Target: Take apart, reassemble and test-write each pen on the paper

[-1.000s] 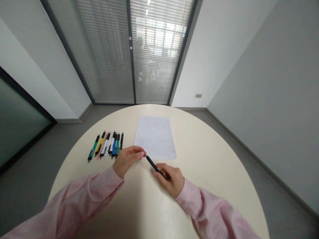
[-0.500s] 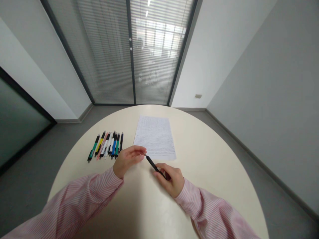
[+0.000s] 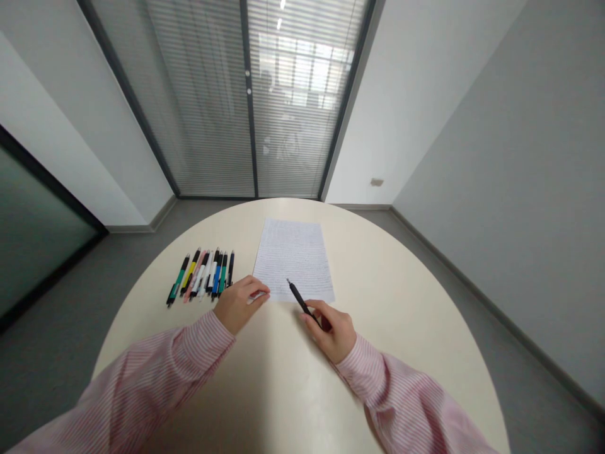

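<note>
My right hand is closed around a black pen, its thumb and fingers on the lower barrel. The pen slants up to the left, and its narrow metal tip points away from me, above the near part of a sheet of paper. Lines of handwriting cover the sheet. At the sheet's near left corner lies my left hand, its fingers loosely curved and a gap showing between thumb and forefinger. I see no object in it. Its fingertips overlap the paper's edge, apart from the pen.
Several pens lie side by side left of the paper, among them a green pen, a yellow pen and a blue pen. They rest on a round cream table. Beyond its far edge stands a glass partition with blinds.
My left fingers have come away from the pen's tip and moved down onto the paper's near left corner. My right hand has shifted the pen up and right, over the sheet.
</note>
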{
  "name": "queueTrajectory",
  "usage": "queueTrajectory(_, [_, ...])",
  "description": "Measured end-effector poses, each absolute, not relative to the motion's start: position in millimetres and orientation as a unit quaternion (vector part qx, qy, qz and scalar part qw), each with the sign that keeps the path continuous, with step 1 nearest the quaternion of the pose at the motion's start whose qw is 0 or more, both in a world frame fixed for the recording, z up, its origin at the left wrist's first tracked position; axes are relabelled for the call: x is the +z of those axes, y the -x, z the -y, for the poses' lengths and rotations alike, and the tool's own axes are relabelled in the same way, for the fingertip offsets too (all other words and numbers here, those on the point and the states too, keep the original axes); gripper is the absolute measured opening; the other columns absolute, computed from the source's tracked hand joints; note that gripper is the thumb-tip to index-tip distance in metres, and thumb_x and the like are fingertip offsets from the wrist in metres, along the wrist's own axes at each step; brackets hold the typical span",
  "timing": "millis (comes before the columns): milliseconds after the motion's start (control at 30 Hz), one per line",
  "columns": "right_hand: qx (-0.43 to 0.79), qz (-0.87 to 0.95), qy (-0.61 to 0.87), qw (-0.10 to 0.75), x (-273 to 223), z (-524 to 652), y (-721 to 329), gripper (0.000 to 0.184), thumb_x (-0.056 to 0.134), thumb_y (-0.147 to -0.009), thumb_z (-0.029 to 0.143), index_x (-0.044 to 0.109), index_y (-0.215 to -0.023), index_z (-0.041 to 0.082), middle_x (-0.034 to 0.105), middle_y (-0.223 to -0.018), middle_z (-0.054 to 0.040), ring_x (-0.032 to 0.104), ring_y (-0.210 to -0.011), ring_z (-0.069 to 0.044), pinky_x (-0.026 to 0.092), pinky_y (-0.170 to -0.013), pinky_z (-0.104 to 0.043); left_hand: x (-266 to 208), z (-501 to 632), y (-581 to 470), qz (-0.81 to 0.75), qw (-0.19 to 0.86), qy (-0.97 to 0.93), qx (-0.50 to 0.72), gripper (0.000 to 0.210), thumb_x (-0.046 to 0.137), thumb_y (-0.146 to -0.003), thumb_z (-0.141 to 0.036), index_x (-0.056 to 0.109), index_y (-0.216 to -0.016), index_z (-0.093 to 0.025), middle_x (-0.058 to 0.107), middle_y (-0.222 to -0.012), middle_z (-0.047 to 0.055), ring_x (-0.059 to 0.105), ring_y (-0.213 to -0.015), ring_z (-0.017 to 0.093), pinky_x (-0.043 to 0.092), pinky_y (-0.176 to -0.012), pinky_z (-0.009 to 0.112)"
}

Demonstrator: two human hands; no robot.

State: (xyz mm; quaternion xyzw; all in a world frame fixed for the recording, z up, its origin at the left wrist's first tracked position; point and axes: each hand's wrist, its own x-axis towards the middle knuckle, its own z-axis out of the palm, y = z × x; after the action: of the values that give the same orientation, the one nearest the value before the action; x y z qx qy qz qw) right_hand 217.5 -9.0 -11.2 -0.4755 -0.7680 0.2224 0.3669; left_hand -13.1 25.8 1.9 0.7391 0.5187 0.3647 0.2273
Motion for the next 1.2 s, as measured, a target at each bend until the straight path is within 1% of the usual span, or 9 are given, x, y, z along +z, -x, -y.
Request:
queueTrajectory(133, [0.204, 0.784, 0.465, 0.357, -11, 9, -218, 0.022, 0.052, -0.084, 0.035, 0.060, -0.099, 0.021, 0.061, -0.063, 0.0014, 0.047, -0.045, -0.007, 0.034, -0.044, -0.018, 10, -27, 10, -0.511, 0.453, -0.570, 0.458, 0.028, 0.065, -0.070, -0.037, 0.062, -0.084, -0.014, 0.069, -0.083, 0.007, 0.064, -0.076, 0.017, 0.052, -0.074, 0.030])
queueTrajectory(167, [0.199, 0.788, 0.462, 0.355, -11, 9, -218, 0.022, 0.051, -0.085, 0.035, 0.061, -0.099, 0.021, 0.062, -0.065, 0.0008, 0.048, -0.046, -0.007, 0.035, -0.044, -0.018, 11, -28, 9, -0.506, 0.494, -0.525, 0.473, 0.031, 0.068, -0.068, -0.039, 0.062, -0.084, -0.013, 0.069, -0.083, 0.008, 0.065, -0.076, 0.017, 0.052, -0.075, 0.030])
queueTrajectory(267, [0.194, 0.800, 0.450, 0.345, -9, 9, -218, 0.023, 0.050, -0.085, 0.035, 0.061, -0.100, 0.021, 0.065, -0.070, -0.0007, 0.051, -0.048, -0.008, 0.037, -0.046, -0.019, 10, -27, 7, -0.491, 0.551, -0.449, 0.504, 0.036, 0.073, -0.063, -0.039, 0.063, -0.085, -0.012, 0.069, -0.081, 0.008, 0.065, -0.074, 0.016, 0.051, -0.076, 0.029])
queueTrajectory(500, [0.187, 0.823, 0.425, 0.327, -6, 9, -218, 0.024, 0.048, -0.087, 0.034, 0.061, -0.104, 0.022, 0.067, -0.078, -0.0024, 0.057, -0.057, -0.009, 0.041, -0.053, -0.019, 8, -26, 7, -0.477, 0.565, -0.454, 0.497, 0.033, 0.075, -0.062, -0.034, 0.064, -0.084, -0.012, 0.069, -0.082, 0.007, 0.064, -0.075, 0.015, 0.051, -0.077, 0.028])
queueTrajectory(667, [0.190, 0.824, 0.428, 0.317, -8, 8, -218, 0.024, 0.049, -0.087, 0.034, 0.060, -0.105, 0.023, 0.067, -0.078, -0.0017, 0.058, -0.061, -0.010, 0.042, -0.056, -0.019, 13, -25, 7, -0.494, 0.545, -0.481, 0.478, 0.032, 0.074, -0.062, -0.036, 0.065, -0.082, -0.013, 0.069, -0.080, 0.007, 0.064, -0.074, 0.017, 0.051, -0.075, 0.030])
queueTrajectory(833, [0.182, 0.830, 0.427, 0.309, -9, 8, -218, 0.025, 0.049, -0.088, 0.034, 0.060, -0.107, 0.023, 0.067, -0.081, -0.0018, 0.059, -0.063, -0.010, 0.043, -0.058, -0.019, 18, -22, 4, -0.500, 0.528, -0.506, 0.464, 0.031, 0.075, -0.059, -0.036, 0.065, -0.078, -0.013, 0.069, -0.078, 0.006, 0.065, -0.075, 0.017, 0.052, -0.075, 0.028])
queueTrajectory(933, [0.166, 0.831, 0.433, 0.308, -7, 8, -218, 0.025, 0.048, -0.088, 0.035, 0.061, -0.106, 0.024, 0.066, -0.078, -0.0016, 0.059, -0.063, -0.010, 0.042, -0.058, -0.020, 21, -21, 2, -0.508, 0.513, -0.518, 0.459, 0.030, 0.075, -0.057, -0.036, 0.066, -0.074, -0.013, 0.069, -0.076, 0.007, 0.065, -0.074, 0.018, 0.053, -0.075, 0.029])
queueTrajectory(1033, [0.125, 0.838, 0.433, 0.307, -5, 8, -218, 0.024, 0.049, -0.087, 0.035, 0.062, -0.104, 0.023, 0.065, -0.074, -0.0019, 0.058, -0.065, -0.012, 0.040, -0.060, -0.022, 22, -21, 1, -0.514, 0.513, -0.520, 0.450, 0.029, 0.075, -0.056, -0.036, 0.066, -0.073, -0.014, 0.069, -0.074, 0.006, 0.065, -0.072, 0.018, 0.053, -0.073, 0.028])
queueTrajectory(1200, [0.070, 0.845, 0.420, 0.323, -3, 6, -219, 0.020, 0.053, -0.086, 0.033, 0.063, -0.098, 0.022, 0.063, -0.068, -0.0036, 0.052, -0.065, -0.015, 0.038, -0.061, -0.026, 18, -21, 2, -0.517, 0.522, -0.517, 0.440, 0.027, 0.076, -0.055, -0.035, 0.067, -0.072, -0.015, 0.070, -0.073, 0.005, 0.066, -0.071, 0.018, 0.054, -0.070, 0.027])
